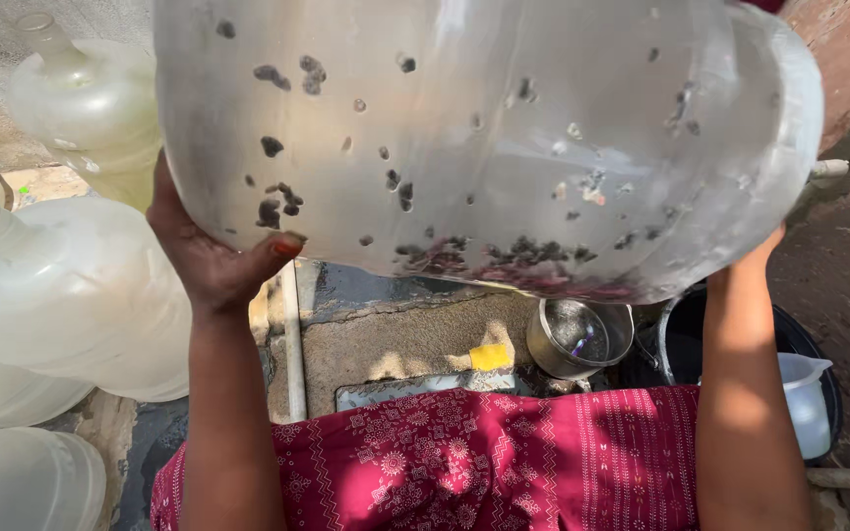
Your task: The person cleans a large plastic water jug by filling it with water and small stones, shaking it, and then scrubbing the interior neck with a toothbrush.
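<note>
A big clear plastic water jug (484, 138) fills the upper part of the head view, held up on its side. Dark specks and dirt cling inside it, gathered along its lower edge. My left hand (211, 258) grips its left underside, thumb pressed on the wall. My right hand (758, 254) supports the right side; only the wrist and part of the hand show behind the jug. My red patterned garment (484, 462) lies below.
Several pale empty plastic jugs (61, 295) stand at the left. On the cracked concrete ground below are a small steel pot (582, 336), a yellow sponge (490, 356), a dark tub (686, 344) and a white plastic pitcher (807, 398). A white pipe (293, 344) runs along the ground.
</note>
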